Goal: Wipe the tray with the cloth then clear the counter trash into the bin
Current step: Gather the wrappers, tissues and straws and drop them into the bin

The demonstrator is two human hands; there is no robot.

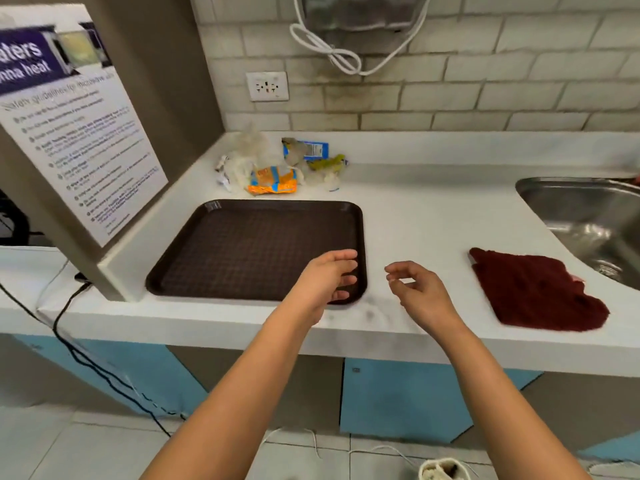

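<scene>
A dark brown rectangular plastic tray (256, 249) with a gridded surface lay flat on the white bench (415, 216), close to the bench's front edge and just beside the base of a tall grey-brown cabinet side carrying a white printed notice (83, 133). The left hand (327, 280) hovered over the tray's near right corner, its grip wide: the fingers (341, 256) were straight and spread, holding nothing, and whether they touched the tray could not be told. The right hand (414, 289) hung over bare bench just right of the tray, its grip loose and empty, with the fingers softly curled and the thumb near the forefinger.

A dark red terry cloth (533, 291) lay flat on the bench well to the right of both hands, near the front edge and just beside the curved rim of a stainless steel sink (581, 216). Neither hand touched it.

Behind the tray, toward the tiled wall, sat a heap of counter trash (277, 164): crumpled clear plastic, an orange and blue wrapper, a blue and white packet and a yellow-green scrap, all pressed together and apart from the tray's far edge. A white wall socket (267, 86) was set in the tiles above the heap, and a looped white cable (332, 51) hung higher up. A black cord (65, 313) trailed down from the bench's left end toward the floor.
</scene>
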